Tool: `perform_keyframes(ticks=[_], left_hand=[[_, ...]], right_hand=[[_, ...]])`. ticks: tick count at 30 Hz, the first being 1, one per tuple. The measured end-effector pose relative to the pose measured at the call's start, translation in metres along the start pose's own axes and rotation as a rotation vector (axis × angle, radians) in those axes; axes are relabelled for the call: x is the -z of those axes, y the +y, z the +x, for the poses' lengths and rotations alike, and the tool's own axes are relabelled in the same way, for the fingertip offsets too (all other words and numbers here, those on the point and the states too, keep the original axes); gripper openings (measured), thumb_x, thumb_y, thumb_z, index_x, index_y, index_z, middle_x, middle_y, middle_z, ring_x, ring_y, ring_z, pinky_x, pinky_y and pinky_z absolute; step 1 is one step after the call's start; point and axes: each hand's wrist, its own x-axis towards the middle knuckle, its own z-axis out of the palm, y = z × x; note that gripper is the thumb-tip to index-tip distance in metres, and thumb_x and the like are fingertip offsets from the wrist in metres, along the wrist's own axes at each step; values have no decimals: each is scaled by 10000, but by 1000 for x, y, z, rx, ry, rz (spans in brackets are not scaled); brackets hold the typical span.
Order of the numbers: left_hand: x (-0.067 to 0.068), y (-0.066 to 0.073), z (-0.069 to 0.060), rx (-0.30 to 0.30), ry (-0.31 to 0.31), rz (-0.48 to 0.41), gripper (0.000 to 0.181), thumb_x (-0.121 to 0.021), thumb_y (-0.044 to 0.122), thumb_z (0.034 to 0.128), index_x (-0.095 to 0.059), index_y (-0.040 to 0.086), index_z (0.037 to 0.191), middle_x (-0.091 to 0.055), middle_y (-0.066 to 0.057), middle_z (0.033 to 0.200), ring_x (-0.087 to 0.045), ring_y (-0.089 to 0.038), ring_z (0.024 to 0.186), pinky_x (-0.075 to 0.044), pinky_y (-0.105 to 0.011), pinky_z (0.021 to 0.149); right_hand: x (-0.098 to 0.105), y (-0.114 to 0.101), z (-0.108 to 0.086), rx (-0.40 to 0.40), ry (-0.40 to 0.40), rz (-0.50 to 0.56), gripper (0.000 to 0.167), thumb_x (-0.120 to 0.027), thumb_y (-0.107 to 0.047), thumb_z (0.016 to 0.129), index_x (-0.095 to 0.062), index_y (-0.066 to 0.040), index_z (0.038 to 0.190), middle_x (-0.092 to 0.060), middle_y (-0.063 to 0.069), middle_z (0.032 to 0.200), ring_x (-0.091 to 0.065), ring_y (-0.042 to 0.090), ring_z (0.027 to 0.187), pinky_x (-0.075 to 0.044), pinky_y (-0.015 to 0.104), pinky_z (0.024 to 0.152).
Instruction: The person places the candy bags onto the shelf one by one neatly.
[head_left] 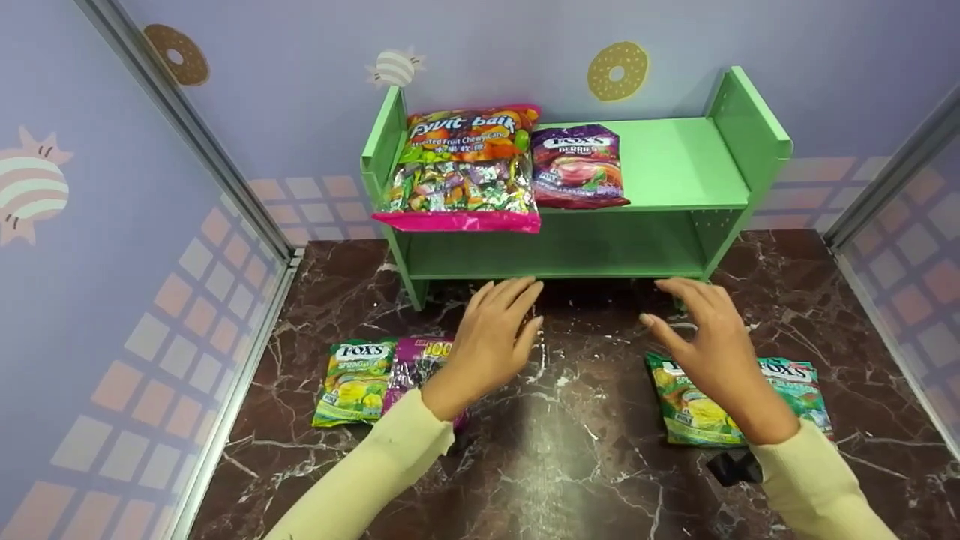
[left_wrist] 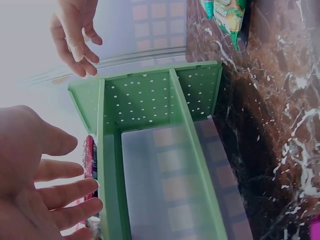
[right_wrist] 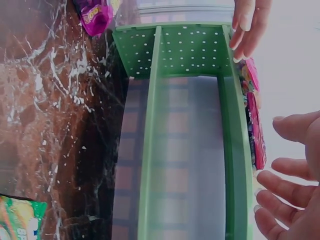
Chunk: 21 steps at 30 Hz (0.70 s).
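Both hands are raised in front of a green two-tier shelf [head_left: 682,161], fingers extended and holding nothing. My left hand [head_left: 495,330] is above the floor near a purple candy bag [head_left: 411,367], partly hidden by the wrist. Over a green Fox's candy bag [head_left: 694,420] and a second Fox's bag [head_left: 802,390] is my right hand [head_left: 709,341]. On the upper tier lie a large pink-edged fruit chewy candy bag [head_left: 465,176] and, to its right, a purple Fox's Berries bag [head_left: 577,169]. In the left wrist view, the left palm [left_wrist: 30,185] shows spread fingers.
A green-yellow Fox's bag [head_left: 352,386] lies left of the purple one on the dark marbled surface [head_left: 570,435]. Printed lilac walls [head_left: 495,52] stand behind the shelf and at both sides. The shelf's perforated end panel [right_wrist: 190,50] shows in the right wrist view.
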Motion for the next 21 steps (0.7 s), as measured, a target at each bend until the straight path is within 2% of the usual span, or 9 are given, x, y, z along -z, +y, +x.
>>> perform_keyframes(ticks=[8,15,21], left_hand=[[-12,-12,-16,42,10,-25,451,-551,262,977,-508,128,1405,-511,-51,1448,-452,-224,1359,-275,-450,1177],[-24,-34,-37,93,32,-43,428,-545,245,982,-528,101,1385,-535,-80,1418,-486,-266,1324,-307,-485,1150],[-34,-54,-55,139,92,-55,421,-605,210,942,-572,61,1334,-573,-121,1367,-521,-312,1276,-349,-506,1112]], right_hand=[[-7,13,-20,-56,-29,12,438,-724,-192,872,-601,-51,1268,-586,167,1276,-484,331,1173,-394,547,960],[-13,33,-37,-107,-53,-9,427,-718,-198,877,-610,-20,1251,-594,206,1254,-503,372,1158,-391,570,960],[-18,53,-52,-188,-138,-48,446,-688,-234,903,-585,-10,1274,-564,241,1280,-472,419,1199,-385,616,966]])
